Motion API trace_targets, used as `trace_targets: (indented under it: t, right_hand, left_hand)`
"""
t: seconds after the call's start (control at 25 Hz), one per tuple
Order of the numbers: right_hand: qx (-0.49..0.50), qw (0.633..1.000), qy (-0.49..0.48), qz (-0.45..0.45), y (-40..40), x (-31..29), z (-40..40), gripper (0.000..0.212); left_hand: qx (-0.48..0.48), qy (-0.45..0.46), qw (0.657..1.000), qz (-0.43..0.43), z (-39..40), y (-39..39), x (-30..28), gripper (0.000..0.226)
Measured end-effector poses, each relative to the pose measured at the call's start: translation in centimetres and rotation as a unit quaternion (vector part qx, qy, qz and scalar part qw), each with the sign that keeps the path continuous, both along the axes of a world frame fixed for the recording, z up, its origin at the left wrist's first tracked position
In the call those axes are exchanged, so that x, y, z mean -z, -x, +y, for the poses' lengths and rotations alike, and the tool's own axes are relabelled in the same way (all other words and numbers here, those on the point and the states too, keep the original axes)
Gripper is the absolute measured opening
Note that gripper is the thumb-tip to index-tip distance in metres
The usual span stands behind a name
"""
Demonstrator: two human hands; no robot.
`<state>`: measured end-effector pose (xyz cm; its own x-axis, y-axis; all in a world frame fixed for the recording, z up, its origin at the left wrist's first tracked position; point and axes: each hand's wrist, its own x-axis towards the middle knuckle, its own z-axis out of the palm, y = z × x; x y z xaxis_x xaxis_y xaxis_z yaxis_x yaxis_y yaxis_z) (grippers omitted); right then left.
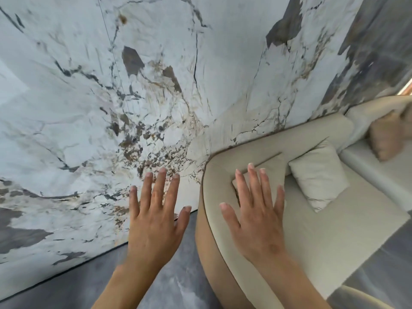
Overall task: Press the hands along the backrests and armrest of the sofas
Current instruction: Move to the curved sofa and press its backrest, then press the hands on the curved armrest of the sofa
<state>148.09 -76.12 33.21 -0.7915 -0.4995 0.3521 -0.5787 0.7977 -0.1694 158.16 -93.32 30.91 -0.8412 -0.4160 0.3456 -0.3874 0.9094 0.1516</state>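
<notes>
A cream sofa with a rounded armrest [214, 181] and a tan outer side stands against a marble wall. Its backrest [312, 132] runs along the wall toward the upper right. My right hand [256, 210] is spread flat, palm down, over the inner side of the armrest and a cream cushion [273, 168] leaning there; whether it touches I cannot tell. My left hand [156, 212] is spread open in the air left of the armrest, in front of the wall, holding nothing.
A white pillow [318, 177] lies on the seat against the backrest. A second sofa section with a beige pillow [383, 139] continues at the upper right. The veined marble wall [111, 97] fills the left. Grey floor [174, 275] lies below.
</notes>
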Motion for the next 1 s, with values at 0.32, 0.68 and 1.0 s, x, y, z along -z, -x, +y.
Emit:
trace_targets:
  t: [0.32, 0.68, 1.0]
  right_hand:
    - [0.083, 0.996, 0.024, -0.024, 4.5, 2.0, -1.3, 0.068]
    - [0.3, 0.954, 0.028, -0.007, 7.2, 1.4, 2.8, 0.069]
    - [0.468, 0.883, 0.01, -0.035, 1.9, 5.2, 1.0, 0.07]
  left_hand:
    - [0.106, 0.001, 0.994, -0.018, -2.4, 7.9, 0.5, 0.066]
    - [0.306, 0.0, 0.951, -0.034, 0.3, 18.4, 0.4, 0.069]
    - [0.482, -0.003, 0.875, -0.037, -1.0, 20.9, 5.4, 0.063]
